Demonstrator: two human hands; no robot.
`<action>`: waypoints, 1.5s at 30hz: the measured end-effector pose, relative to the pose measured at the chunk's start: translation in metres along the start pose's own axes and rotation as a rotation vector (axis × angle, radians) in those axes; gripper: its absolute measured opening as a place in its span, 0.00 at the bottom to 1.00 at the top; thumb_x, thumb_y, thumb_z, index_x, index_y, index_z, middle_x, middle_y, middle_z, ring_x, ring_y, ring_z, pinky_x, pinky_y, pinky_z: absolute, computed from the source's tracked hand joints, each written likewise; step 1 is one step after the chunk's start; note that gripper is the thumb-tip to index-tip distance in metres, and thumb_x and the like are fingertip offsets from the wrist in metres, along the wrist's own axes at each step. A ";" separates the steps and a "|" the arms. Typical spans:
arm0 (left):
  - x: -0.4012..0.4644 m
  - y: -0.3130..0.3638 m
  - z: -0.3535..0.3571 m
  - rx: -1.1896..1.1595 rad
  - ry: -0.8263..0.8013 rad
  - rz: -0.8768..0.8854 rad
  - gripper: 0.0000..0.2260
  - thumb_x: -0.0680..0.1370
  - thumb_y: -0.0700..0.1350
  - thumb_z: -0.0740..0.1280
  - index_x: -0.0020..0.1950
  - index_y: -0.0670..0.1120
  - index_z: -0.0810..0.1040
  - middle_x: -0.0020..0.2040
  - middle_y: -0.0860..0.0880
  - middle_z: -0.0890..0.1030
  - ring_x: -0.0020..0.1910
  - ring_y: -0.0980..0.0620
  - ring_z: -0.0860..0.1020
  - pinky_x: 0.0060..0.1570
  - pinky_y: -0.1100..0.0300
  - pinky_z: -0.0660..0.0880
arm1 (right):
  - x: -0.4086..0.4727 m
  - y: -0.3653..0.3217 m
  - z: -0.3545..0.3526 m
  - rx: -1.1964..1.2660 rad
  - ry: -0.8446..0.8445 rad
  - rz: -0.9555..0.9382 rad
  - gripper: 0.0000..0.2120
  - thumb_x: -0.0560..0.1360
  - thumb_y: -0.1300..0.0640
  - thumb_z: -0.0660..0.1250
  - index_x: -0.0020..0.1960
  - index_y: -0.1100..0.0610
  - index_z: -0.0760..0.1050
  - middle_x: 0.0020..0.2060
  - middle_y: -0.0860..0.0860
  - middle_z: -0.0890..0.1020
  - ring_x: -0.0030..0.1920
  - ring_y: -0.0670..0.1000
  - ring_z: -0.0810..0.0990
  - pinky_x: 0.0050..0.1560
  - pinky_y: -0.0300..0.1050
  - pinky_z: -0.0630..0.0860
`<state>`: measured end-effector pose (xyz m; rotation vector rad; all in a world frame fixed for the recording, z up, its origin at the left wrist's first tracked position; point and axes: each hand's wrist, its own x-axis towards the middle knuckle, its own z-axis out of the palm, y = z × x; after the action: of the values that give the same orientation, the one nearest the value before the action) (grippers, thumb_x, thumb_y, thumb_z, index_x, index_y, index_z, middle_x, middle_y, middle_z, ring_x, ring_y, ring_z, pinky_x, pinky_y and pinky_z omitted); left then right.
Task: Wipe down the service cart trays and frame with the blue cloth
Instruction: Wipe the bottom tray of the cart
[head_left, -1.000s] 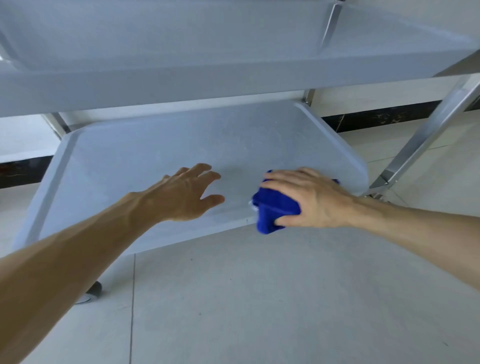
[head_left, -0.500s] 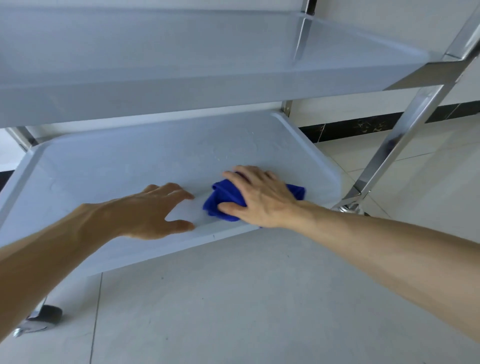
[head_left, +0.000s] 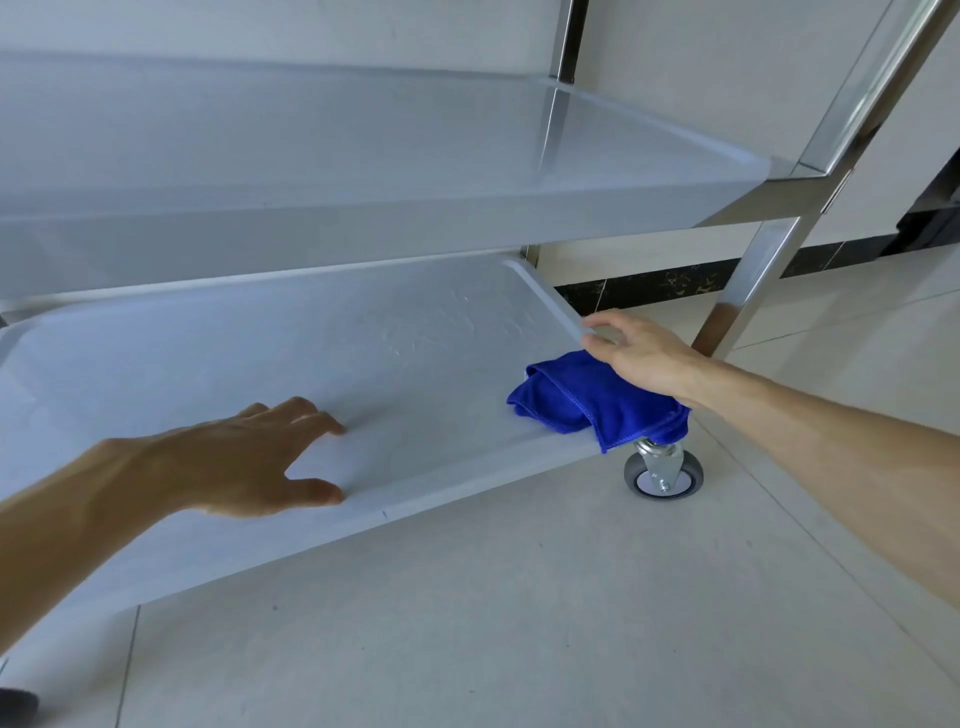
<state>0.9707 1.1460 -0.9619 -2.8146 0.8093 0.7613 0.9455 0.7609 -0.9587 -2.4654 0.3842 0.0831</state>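
On the lower grey plastic cart tray (head_left: 260, 353), my left hand (head_left: 234, 462) rests flat, fingers spread. My right hand (head_left: 639, 358) presses the crumpled blue microfibre cloth (head_left: 576, 400) into the tray's right front corner, fingers loosely extended. No legible markings.

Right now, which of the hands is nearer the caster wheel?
Right. The right hand rests on the blue cloth just above the caster wheel; the left hand is far across the lower tray.

Blue cloth (head_left: 587, 400) partly hidden under right hand (head_left: 641, 358); caster (head_left: 664, 470) top hidden by cloth.
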 end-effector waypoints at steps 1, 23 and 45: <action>-0.001 0.001 -0.002 0.006 -0.006 -0.002 0.42 0.66 0.79 0.49 0.78 0.63 0.51 0.78 0.62 0.53 0.73 0.56 0.62 0.71 0.54 0.66 | 0.001 -0.004 0.000 -0.008 0.011 0.052 0.23 0.82 0.44 0.61 0.75 0.51 0.67 0.70 0.51 0.72 0.68 0.53 0.71 0.62 0.45 0.66; 0.029 0.057 -0.027 -0.372 0.261 0.078 0.23 0.79 0.61 0.64 0.73 0.58 0.67 0.70 0.57 0.72 0.65 0.54 0.74 0.65 0.55 0.71 | 0.014 -0.030 0.001 0.198 -0.135 -0.005 0.14 0.72 0.57 0.77 0.51 0.52 0.74 0.54 0.55 0.81 0.52 0.55 0.82 0.50 0.51 0.81; 0.084 0.098 -0.062 -0.965 0.383 0.078 0.07 0.79 0.45 0.68 0.57 0.51 0.81 0.51 0.50 0.85 0.48 0.47 0.83 0.56 0.51 0.80 | 0.024 -0.030 -0.013 0.308 -0.027 -0.079 0.16 0.78 0.53 0.72 0.63 0.54 0.75 0.60 0.55 0.82 0.57 0.53 0.82 0.55 0.51 0.82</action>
<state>1.0074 1.0085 -0.9472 -3.9019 0.7245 0.7789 0.9766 0.7697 -0.9344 -2.1703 0.2651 0.0221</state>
